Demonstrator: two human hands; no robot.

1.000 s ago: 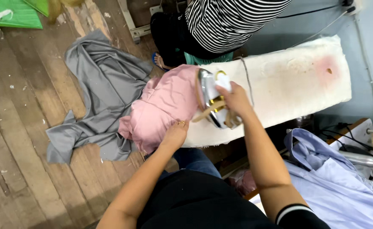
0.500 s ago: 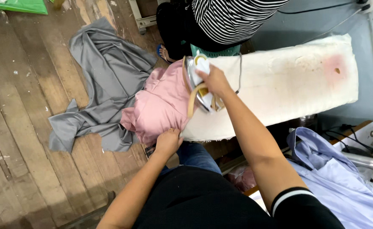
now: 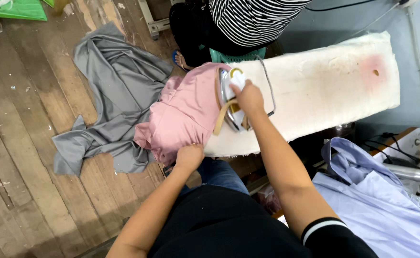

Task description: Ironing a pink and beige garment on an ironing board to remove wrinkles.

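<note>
The right hand (image 3: 249, 98), closed on the iron (image 3: 230, 100), has slid it further onto the pink garment (image 3: 186, 114); the left hand (image 3: 189, 156) still pinches its edge taut; pressing continues.

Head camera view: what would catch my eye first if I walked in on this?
Probably the pink garment draped over the near end of the white padded ironing board, with the right hand on an iron and the left hand gripping its hem. Next, grey cloth heaped on the wooden floor.
</note>
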